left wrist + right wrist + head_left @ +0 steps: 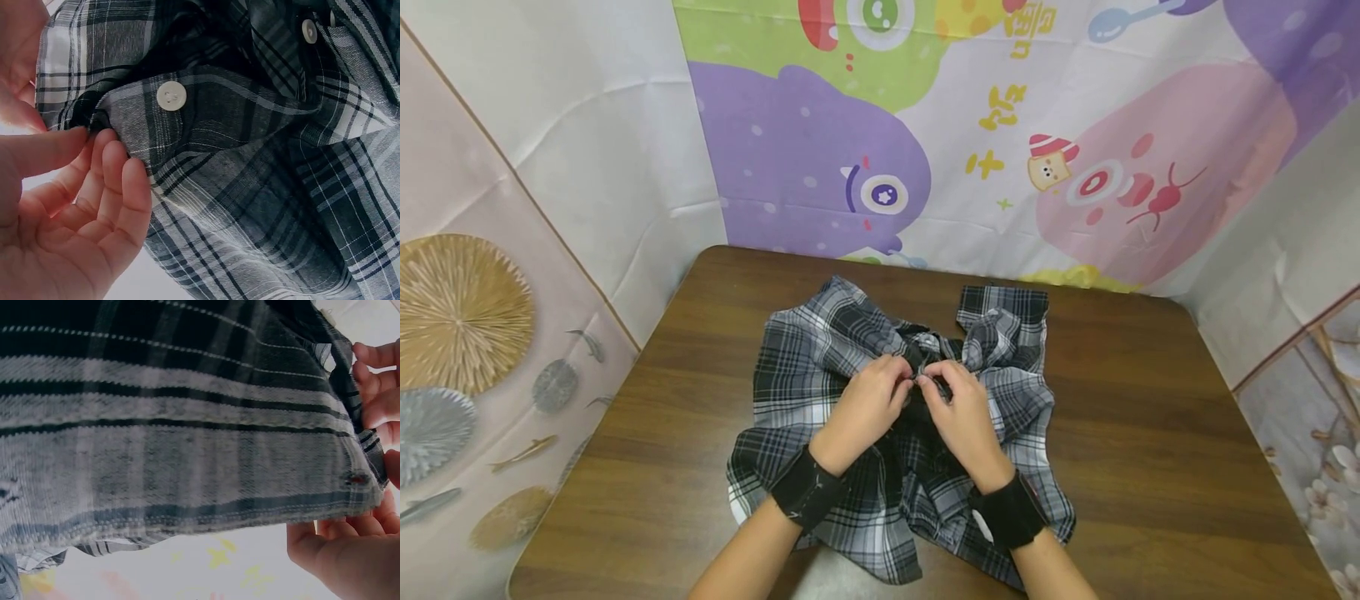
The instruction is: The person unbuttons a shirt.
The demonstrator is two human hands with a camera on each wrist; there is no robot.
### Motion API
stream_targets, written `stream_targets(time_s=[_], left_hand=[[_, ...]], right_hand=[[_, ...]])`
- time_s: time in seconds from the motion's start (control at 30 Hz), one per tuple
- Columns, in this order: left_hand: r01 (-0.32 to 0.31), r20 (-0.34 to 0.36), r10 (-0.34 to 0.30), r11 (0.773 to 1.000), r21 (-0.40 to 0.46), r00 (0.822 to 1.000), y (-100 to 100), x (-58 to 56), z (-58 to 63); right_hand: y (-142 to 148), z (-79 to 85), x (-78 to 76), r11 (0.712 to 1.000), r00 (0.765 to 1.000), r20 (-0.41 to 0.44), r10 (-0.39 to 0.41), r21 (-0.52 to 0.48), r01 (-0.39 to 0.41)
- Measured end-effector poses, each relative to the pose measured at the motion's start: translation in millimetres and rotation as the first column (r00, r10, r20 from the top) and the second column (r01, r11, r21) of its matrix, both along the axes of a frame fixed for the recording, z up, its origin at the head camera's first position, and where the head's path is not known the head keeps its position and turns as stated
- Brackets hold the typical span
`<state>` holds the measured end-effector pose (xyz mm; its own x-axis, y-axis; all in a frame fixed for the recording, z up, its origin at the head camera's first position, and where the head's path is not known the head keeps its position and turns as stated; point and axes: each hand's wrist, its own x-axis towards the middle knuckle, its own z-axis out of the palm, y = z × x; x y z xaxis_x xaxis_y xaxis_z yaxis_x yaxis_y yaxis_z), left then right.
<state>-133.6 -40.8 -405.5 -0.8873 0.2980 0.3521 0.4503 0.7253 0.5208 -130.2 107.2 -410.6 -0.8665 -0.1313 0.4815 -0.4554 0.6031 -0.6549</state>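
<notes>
A black, grey and white plaid shirt lies bunched up on the table. Over its middle, my left hand and my right hand meet with their fingertips almost touching, each pinching the cloth. In the left wrist view, thumb and fingers of the left hand hold the end of a fabric strip that bears a white button. The right wrist view has the right hand gripping the corner of a cloth edge, close to a small buttonhole. Folds hide part of the fingertips.
Beneath the shirt is a brown wooden table. A cartoon-printed curtain hangs behind its far edge, with pale patterned sheets on both sides. Another white button shows farther along the shirt.
</notes>
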Motion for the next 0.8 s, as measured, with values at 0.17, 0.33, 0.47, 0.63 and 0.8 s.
stream_targets(time_s=[0.17, 0.33, 0.47, 0.63, 0.8], left_hand=[[0.017, 0.009, -0.018, 0.999, 0.048, 1.0, -1.4, 0.6, -0.3], [0.017, 0.039, -0.024, 0.988, 0.153, 0.999, -2.7, 0.3, -2.1], [0.028, 0.063, -0.044, 0.97, 0.24, 0.997, -3.7, -0.6, -5.1], [0.05, 0.089, -0.084, 0.942, 0.331, 0.993, -4.3, -1.8, -8.7], [0.091, 0.08, -0.13, 0.922, 0.377, 0.988, -4.6, -3.5, -13.3]], right_hand=[[2.1, 0.3, 0.0, 1.0, 1.0, 0.026, -0.011, -0.02, 0.011], [2.9, -1.1, 0.0, 0.999, 0.999, 0.049, -0.023, -0.03, 0.024], [3.0, -3.9, -1.1, 0.998, 0.996, 0.077, -0.032, -0.059, 0.037], [3.4, -7.0, -3.0, 0.99, 0.988, 0.152, -0.024, -0.133, 0.045], [3.4, -8.8, -5.6, 0.972, 0.962, 0.272, 0.008, -0.23, 0.057]])
